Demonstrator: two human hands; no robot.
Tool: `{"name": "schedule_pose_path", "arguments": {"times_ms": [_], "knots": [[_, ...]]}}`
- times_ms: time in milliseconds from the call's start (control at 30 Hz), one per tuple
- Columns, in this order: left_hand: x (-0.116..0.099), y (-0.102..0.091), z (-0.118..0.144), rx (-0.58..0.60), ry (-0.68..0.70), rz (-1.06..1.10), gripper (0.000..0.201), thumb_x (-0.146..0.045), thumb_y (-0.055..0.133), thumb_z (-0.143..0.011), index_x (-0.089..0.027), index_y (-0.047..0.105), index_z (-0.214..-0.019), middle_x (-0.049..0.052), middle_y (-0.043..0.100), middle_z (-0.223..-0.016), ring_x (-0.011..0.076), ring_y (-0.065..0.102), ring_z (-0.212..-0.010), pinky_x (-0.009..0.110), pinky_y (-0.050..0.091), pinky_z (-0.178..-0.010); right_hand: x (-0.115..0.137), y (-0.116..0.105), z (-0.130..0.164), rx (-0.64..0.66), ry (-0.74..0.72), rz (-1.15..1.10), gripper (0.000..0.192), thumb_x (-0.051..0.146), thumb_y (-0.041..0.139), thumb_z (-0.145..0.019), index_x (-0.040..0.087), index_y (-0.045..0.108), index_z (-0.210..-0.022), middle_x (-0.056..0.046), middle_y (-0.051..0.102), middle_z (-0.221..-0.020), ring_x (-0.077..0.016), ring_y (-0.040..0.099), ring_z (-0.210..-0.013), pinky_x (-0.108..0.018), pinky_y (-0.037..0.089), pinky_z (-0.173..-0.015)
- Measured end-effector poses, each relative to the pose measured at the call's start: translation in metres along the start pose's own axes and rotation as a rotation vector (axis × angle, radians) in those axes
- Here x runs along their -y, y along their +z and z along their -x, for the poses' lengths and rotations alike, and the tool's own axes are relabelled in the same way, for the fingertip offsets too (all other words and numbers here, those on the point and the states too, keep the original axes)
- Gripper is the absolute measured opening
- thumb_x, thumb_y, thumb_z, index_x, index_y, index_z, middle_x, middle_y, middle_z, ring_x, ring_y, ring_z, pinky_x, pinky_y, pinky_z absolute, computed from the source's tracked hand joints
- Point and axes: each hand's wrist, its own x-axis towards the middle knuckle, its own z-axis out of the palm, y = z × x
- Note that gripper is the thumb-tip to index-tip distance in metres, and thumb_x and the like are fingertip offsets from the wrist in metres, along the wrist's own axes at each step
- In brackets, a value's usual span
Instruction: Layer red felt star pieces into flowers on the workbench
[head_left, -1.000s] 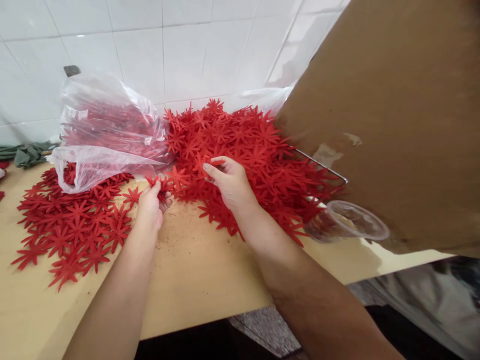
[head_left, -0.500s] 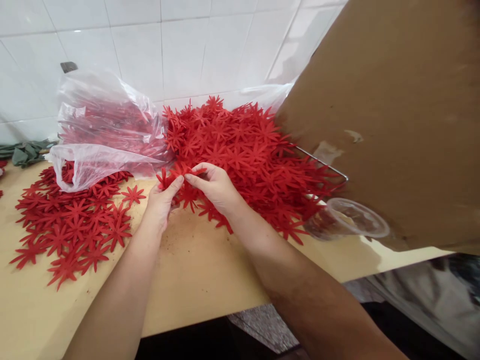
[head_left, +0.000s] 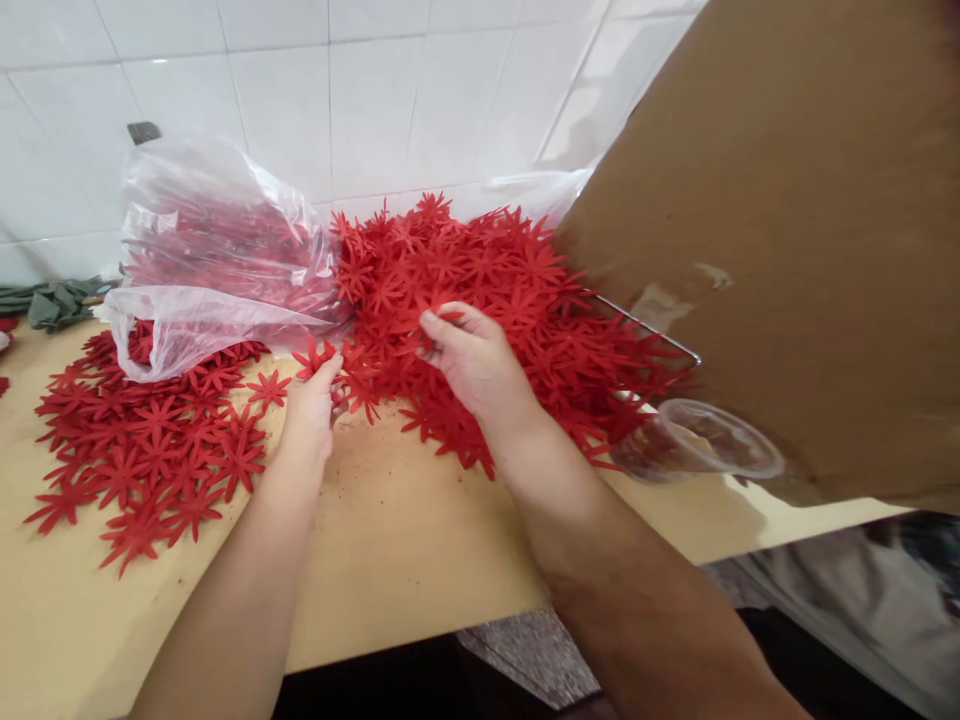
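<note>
- Left hand (head_left: 311,405), centre-left of frame: fingers closed on a small red star-shaped flower cutout (head_left: 313,356), pinched at the upper edge of the hand, just above the tabletop.
- Right hand (head_left: 474,362), centre of frame: fingers curled and pinching red cutouts at the near edge of the large red pile (head_left: 495,300); fingertips buried in the pile, so exact count of pieces gripped cannot be told.
- Large red pile: heaped loosely, centre to centre-right, reaching back to the wall.
- Flat spread of red cutouts (head_left: 150,450), left of frame: lying in a thin layer on the table, apart from the large pile, just left of the left hand.
- Clear plastic bag (head_left: 217,260), upper left: partly filled with more red pieces, resting on the flat spread and touching the large pile.
- Clear plastic cup (head_left: 705,452), centre-right: lying on its side at the table edge, beside the pile.
- Brown cardboard sheet (head_left: 787,220), right and upper right: tilted over the pile's right edge.
- Wooden table (head_left: 390,540), lower centre: bare, lightly speckled with debris.
- White tiled wall (head_left: 337,90), top of frame.
- Green material (head_left: 52,303), far left edge, on the table.
</note>
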Motion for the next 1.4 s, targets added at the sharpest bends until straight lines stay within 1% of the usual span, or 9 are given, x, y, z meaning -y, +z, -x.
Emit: {"name": "schedule_pose_path", "arguments": {"times_ms": [167,367,433,567,700,767,933,1100,1400], "knots": [[0.002,0.0,0.0,0.028,0.016,-0.059,0.022,-0.026,0.071,-0.058,-0.015,0.052,-0.062,-0.008,0.045,-0.042,0.0024,0.038,-0.034,0.015,0.028,-0.037,0.004,-0.022,-0.011,-0.414,-0.455,0.66,0.045,0.041,0.061,-0.068,0.017,0.054,-0.106,-0.015,0.051,-0.119,-0.0277,0.044,-0.115,-0.051,0.035,-0.094],[0.011,0.004,0.004,0.118,-0.014,-0.112,0.027,-0.034,0.07,-0.06,-0.016,0.06,-0.079,-0.003,0.058,-0.055,0.0067,0.05,-0.045,0.018,0.037,-0.045,0.011,0.025,0.022,0.239,-0.32,0.516,0.024,0.038,0.058,-0.073,0.018,0.063,-0.084,-0.008,0.066,-0.088,-0.0193,0.06,-0.084,-0.035,0.046,-0.08],[0.012,0.002,0.002,0.107,-0.017,-0.098,0.027,-0.037,0.069,-0.061,-0.015,0.059,-0.074,-0.005,0.052,-0.05,0.0044,0.045,-0.04,0.017,0.033,-0.042,0.006,0.034,0.026,0.308,-0.225,0.455,0.016,0.032,0.056,-0.073,0.018,0.063,-0.077,-0.004,0.065,-0.077,-0.0159,0.059,-0.071,-0.031,0.047,-0.071],[0.007,0.0,-0.001,0.152,-0.047,-0.031,0.024,-0.037,0.066,-0.066,-0.014,0.057,-0.069,-0.01,0.035,-0.042,0.0002,0.03,-0.032,0.013,0.022,-0.035,-0.001,0.015,0.011,0.063,-0.261,0.418,0.012,0.025,0.05,-0.076,0.018,0.06,-0.073,-0.003,0.061,-0.071,-0.0142,0.056,-0.067,-0.03,0.047,-0.069],[0.002,0.001,0.001,0.178,-0.088,0.059,0.018,-0.031,0.057,-0.075,-0.014,0.056,-0.07,-0.009,0.034,-0.042,0.0001,0.031,-0.033,0.011,0.021,-0.034,0.005,-0.017,-0.006,-0.321,-0.443,0.676,0.024,0.028,0.054,-0.074,0.015,0.06,-0.094,-0.012,0.059,-0.098,-0.0233,0.053,-0.096,-0.042,0.041,-0.086],[0.001,0.002,0.002,0.173,-0.106,0.106,0.018,-0.03,0.054,-0.078,-0.014,0.055,-0.069,-0.009,0.033,-0.042,0.0004,0.031,-0.033,0.011,0.021,-0.034,0.009,-0.019,-0.006,-0.355,-0.506,0.788,0.036,0.032,0.056,-0.073,0.015,0.057,-0.105,-0.014,0.055,-0.11,-0.0266,0.047,-0.107,-0.047,0.035,-0.094],[-0.003,0.004,0.003,0.204,-0.109,0.193,0.02,-0.032,0.054,-0.078,-0.015,0.053,-0.067,-0.009,0.032,-0.041,0.0011,0.03,-0.032,0.013,0.024,-0.033,0.01,0.015,0.018,0.047,-0.473,0.717,0.039,0.04,0.054,-0.075,0.016,0.06,-0.105,-0.013,0.061,-0.106,-0.0251,0.051,-0.103,-0.043,0.038,-0.093],[-0.006,0.004,0.002,0.174,-0.125,0.261,0.021,-0.028,0.05,-0.081,-0.014,0.052,-0.066,-0.007,0.039,-0.043,0.0011,0.034,-0.034,0.012,0.029,-0.035,0.005,0.037,0.032,0.475,-0.14,0.437,0.021,0.034,0.055,-0.075,0.018,0.064,-0.084,-0.004,0.066,-0.079,-0.0156,0.059,-0.072,-0.03,0.046,-0.07],[0.004,0.004,0.002,0.15,-0.078,0.162,0.018,-0.024,0.044,-0.083,-0.015,0.054,-0.071,-0.002,0.056,-0.056,0.0031,0.042,-0.04,0.014,0.031,-0.039,0.011,0.004,0.004,-0.02,-0.238,0.375,0.007,0.024,0.055,-0.07,0.019,0.055,-0.065,0.002,0.053,-0.059,-0.0117,0.048,-0.058,-0.027,0.039,-0.06]]}}
